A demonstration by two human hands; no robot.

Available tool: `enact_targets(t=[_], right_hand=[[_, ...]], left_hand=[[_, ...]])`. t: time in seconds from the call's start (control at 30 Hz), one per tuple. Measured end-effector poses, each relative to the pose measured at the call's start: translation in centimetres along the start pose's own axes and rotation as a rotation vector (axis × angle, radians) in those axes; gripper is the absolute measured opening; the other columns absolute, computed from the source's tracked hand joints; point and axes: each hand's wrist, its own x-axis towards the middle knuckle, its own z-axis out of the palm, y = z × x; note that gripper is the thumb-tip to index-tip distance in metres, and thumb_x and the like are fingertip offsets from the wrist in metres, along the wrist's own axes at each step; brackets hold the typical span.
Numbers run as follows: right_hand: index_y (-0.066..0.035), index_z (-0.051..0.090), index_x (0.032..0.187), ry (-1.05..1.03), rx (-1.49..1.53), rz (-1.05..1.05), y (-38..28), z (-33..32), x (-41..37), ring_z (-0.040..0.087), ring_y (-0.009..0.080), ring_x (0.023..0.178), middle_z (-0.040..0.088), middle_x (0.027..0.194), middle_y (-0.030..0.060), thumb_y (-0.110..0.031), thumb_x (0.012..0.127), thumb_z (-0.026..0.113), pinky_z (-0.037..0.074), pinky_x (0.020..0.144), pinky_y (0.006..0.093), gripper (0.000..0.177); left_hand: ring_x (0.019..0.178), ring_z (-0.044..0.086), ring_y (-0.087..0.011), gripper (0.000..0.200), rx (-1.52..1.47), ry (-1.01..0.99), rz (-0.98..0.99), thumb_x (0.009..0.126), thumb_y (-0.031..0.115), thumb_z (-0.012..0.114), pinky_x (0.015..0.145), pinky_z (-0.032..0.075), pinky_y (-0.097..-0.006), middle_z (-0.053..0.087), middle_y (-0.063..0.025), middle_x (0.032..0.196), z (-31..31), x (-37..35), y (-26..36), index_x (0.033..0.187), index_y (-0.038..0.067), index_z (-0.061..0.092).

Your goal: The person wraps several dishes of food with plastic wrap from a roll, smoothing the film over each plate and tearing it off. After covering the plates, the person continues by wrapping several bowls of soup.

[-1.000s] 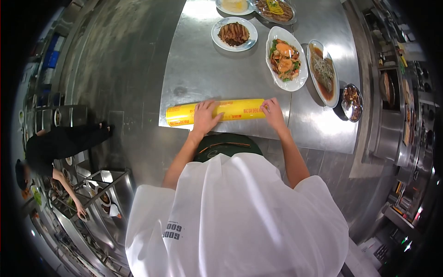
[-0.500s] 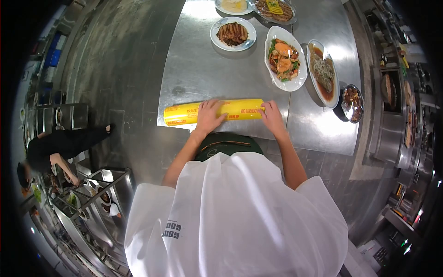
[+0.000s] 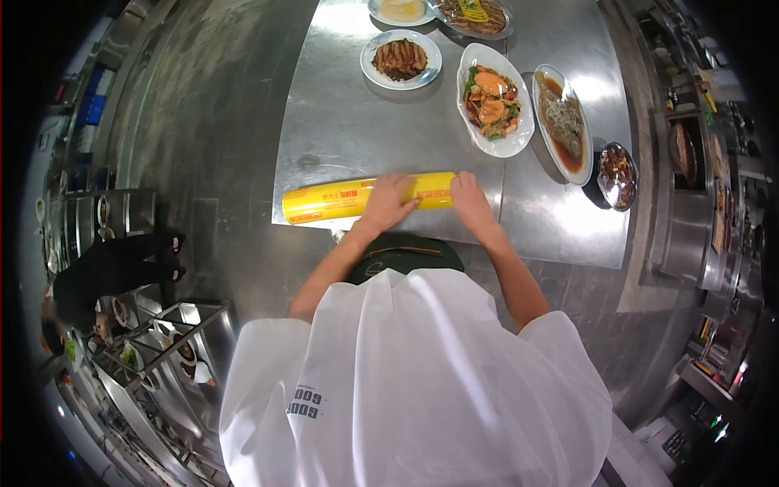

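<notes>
A long yellow cling film box point(image 3: 324, 203) with red print lies along the near edge of the steel table. My left hand point(image 3: 389, 201) is over the middle of it, its fingers smeared by motion and the thumb towards the right. At the box's right end, my right hand point(image 3: 472, 201) has its fingers curled over the top and grips it. Beyond my hands stand a round plate of sliced meat point(image 3: 400, 60), a white oval dish of stir-fry point(image 3: 493, 101) and a long plate of fish in brown sauce point(image 3: 563, 126).
A small bowl of dark food point(image 3: 617, 177) sits near the table's point(image 3: 357, 130) right edge. Two more dishes, a pale one point(image 3: 402, 10) and a meat platter point(image 3: 473, 16), are at the far side. On the left, a person in black point(image 3: 109, 272) bends beside a metal rack point(image 3: 191, 325).
My left hand has slid right along the box, closer to my right hand. The right hand's fingers have closed further over the box's end. The person in black has shifted.
</notes>
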Motion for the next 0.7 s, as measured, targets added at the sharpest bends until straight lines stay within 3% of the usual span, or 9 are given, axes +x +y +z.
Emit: enact_targets(t=[0.13,0.23,0.43,0.53,0.63,0.7], right_hand=[[0.002,0.052,0.105,0.034,0.157,-0.016,1.2,0.3,-0.3,0.054,0.0423,0.104,0.052,0.108,0.0229,0.000,0.090,0.056,0.049,0.092,0.0486,0.015],[0.004,0.053,0.103,-0.002,0.251,-0.025,1.6,0.2,-0.8,0.054,0.0433,0.104,0.053,0.107,0.0232,0.005,0.084,0.058,0.048,0.093,0.0492,0.020],[0.003,0.051,0.106,0.051,0.425,0.006,1.7,0.5,-2.2,0.053,0.0441,0.104,0.052,0.106,0.0240,0.002,0.094,0.056,0.047,0.092,0.0492,0.013],[0.003,0.051,0.107,0.050,0.449,0.019,1.4,0.6,-2.5,0.053,0.0439,0.103,0.052,0.105,0.0236,0.000,0.097,0.055,0.047,0.091,0.0494,0.011],[0.003,0.050,0.110,0.061,0.449,0.056,0.4,0.1,-2.5,0.055,0.0440,0.104,0.053,0.107,0.0230,-0.001,0.096,0.058,0.048,0.090,0.0492,0.017],[0.002,0.053,0.113,0.105,0.542,0.167,-0.4,-0.6,-2.3,0.058,0.0391,0.100,0.056,0.106,0.0206,0.001,0.089,0.068,0.050,0.088,0.0449,0.028]], left_hand=[[0.125,0.057,-0.0387,0.046,-0.092,0.006,0.064,0.090,0.026,0.076,0.111,0.043,-0.0477,0.064,-0.0174,0.134,3.2,2.3,2.3,0.131,0.008,0.067],[0.122,0.059,-0.0378,0.038,-0.100,0.041,0.074,0.089,0.020,0.075,0.108,0.045,-0.0466,0.066,-0.0163,0.131,4.6,3.3,3.2,0.125,0.007,0.071],[0.114,0.062,-0.0354,0.020,-0.159,-0.008,0.159,0.084,0.009,0.075,0.102,0.048,-0.0458,0.069,-0.0117,0.124,5.3,3.8,2.8,0.104,0.005,0.074],[0.106,0.063,-0.0331,0.013,-0.166,0.107,0.285,0.082,0.007,0.074,0.093,0.049,-0.0452,0.069,-0.0095,0.110,5.2,3.7,3.1,0.095,0.006,0.069],[0.103,0.062,-0.0328,0.012,-0.174,0.116,0.297,0.083,0.007,0.072,0.090,0.049,-0.0452,0.067,-0.0102,0.104,5.4,3.7,3.1,0.094,0.007,0.067],[0.101,0.061,-0.0326,0.014,-0.152,0.072,0.316,0.083,0.007,0.071,0.089,0.049,-0.0446,0.065,-0.0105,0.101,5.4,3.8,2.8,0.096,0.007,0.066]])
